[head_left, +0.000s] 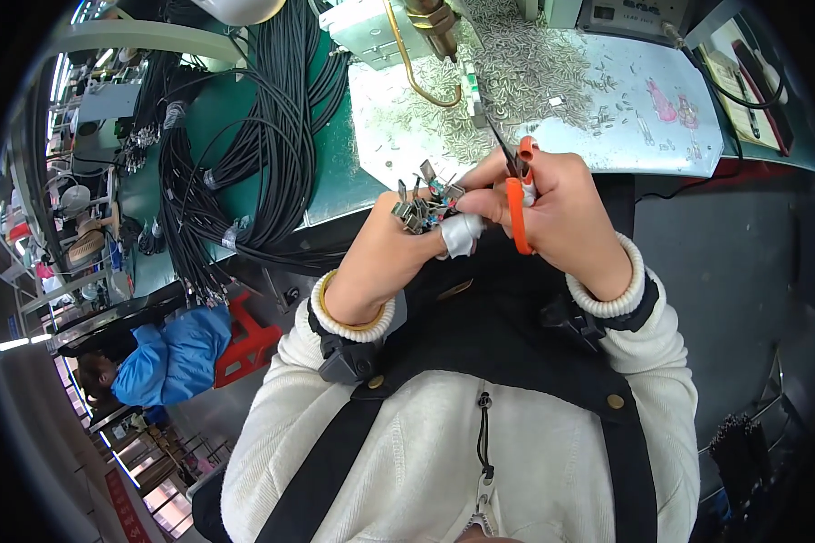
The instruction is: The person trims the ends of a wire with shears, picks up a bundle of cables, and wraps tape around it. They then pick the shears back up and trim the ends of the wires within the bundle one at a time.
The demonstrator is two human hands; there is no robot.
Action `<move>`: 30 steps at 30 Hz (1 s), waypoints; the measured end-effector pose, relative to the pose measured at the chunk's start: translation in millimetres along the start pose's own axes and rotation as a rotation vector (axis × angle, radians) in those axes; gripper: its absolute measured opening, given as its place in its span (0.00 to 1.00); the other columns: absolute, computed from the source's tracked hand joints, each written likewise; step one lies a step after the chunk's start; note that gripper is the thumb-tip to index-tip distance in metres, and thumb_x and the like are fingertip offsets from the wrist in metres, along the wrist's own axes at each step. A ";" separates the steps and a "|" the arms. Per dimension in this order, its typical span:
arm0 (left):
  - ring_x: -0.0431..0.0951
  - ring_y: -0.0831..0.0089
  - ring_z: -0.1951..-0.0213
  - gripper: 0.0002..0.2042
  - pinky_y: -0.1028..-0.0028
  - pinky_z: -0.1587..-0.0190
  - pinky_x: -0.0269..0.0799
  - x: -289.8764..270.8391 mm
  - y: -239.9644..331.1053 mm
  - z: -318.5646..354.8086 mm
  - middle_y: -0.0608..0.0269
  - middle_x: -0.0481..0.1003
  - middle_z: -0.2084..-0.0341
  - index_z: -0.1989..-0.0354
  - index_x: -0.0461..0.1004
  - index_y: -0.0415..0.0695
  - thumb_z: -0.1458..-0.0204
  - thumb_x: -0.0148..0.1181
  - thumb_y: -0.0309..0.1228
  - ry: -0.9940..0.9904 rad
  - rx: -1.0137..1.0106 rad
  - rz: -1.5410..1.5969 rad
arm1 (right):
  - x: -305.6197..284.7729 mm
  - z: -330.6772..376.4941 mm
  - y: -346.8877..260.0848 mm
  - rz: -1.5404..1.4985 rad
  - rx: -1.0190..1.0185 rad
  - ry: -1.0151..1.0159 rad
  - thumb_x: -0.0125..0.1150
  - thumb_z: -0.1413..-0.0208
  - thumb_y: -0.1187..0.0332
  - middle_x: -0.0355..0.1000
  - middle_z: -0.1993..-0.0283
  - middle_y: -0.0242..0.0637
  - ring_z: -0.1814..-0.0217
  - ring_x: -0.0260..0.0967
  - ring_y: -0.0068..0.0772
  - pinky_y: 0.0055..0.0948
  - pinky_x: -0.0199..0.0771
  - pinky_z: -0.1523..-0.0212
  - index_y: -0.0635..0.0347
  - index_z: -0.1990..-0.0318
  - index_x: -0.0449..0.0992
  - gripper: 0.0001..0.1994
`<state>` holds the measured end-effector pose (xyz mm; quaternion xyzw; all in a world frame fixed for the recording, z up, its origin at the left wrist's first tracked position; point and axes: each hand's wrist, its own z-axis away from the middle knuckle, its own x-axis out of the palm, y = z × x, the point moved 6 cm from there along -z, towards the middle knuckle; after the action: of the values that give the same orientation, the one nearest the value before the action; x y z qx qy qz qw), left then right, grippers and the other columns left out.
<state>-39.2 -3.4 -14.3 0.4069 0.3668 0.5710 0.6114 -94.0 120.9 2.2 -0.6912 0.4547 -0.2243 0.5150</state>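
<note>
- Small metal connectors [414, 214] with bits of coloured wire are being grasped as a bunch by the left hand [391, 258], its fingers curling around them.
- The left thumb is being wrapped by white tape [462, 233], and the bunch is being kept just left of the right fingertips.
- Scissors [516, 206] with orange handles are being gripped inside the right hand [572, 195]; their dark blades are being pointed up and to the left.
- The right thumb is being held close against the bunch; whether the connectors are also being pinched by it cannot be told.
- Both hands are being held in front of the wearer, at the near edge of a pale plate [389, 113].
- The plate is being covered across its middle by many loose metal bits [525, 86].
- A green-and-white block [472, 93] is being surrounded by the bits, just beyond the blades, below a brass nozzle [436, 32]; a bent copper tube [406, 68] is being seen beside it.
- Black cables [285, 118] are being heaped on the green bench [340, 176], left of the plate.
- A red stool [242, 342] is being occupied by a person in a blue jacket [179, 355], farther left.
</note>
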 end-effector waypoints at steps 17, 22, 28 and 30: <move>0.64 0.82 0.82 0.07 0.84 0.84 0.55 -7.2 8.3 3.0 0.67 0.67 0.79 0.69 0.66 0.38 0.58 0.52 0.16 0.184 0.286 0.211 | 15.2 13.2 15.4 -0.344 0.348 0.010 0.56 0.52 0.70 0.61 0.87 0.28 0.90 0.56 0.18 0.19 0.53 0.91 0.63 0.70 0.70 0.06; 0.58 0.86 0.87 0.06 0.85 0.88 0.47 -2.5 -2.4 4.1 0.68 0.66 0.80 0.67 0.68 0.39 0.55 0.52 0.21 0.064 -0.102 0.485 | -0.8 9.9 -30.4 0.652 -0.426 0.068 0.59 0.58 0.72 0.61 0.87 0.27 0.87 0.58 0.21 0.20 0.55 0.87 0.61 0.65 0.72 0.10; 0.60 0.86 0.86 0.08 0.85 0.87 0.49 -1.3 -2.3 6.4 0.69 0.66 0.80 0.66 0.68 0.38 0.56 0.53 0.21 0.060 -0.138 0.493 | 1.3 18.0 -32.6 0.734 -0.563 0.023 0.61 0.64 0.74 0.63 0.85 0.25 0.88 0.59 0.21 0.19 0.55 0.86 0.59 0.63 0.73 0.15; 0.63 0.86 0.84 0.08 0.85 0.85 0.54 -0.7 -1.4 6.2 0.68 0.67 0.80 0.66 0.68 0.37 0.56 0.54 0.20 -0.015 -0.120 0.499 | 1.6 22.5 -32.9 0.722 -0.604 0.080 0.61 0.63 0.74 0.63 0.85 0.25 0.88 0.59 0.20 0.19 0.54 0.87 0.59 0.64 0.73 0.14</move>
<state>-33.0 -4.6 -13.0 0.4521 0.2157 0.7219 0.4774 -62.7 132.8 23.7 -0.5984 0.7304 0.0852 0.3179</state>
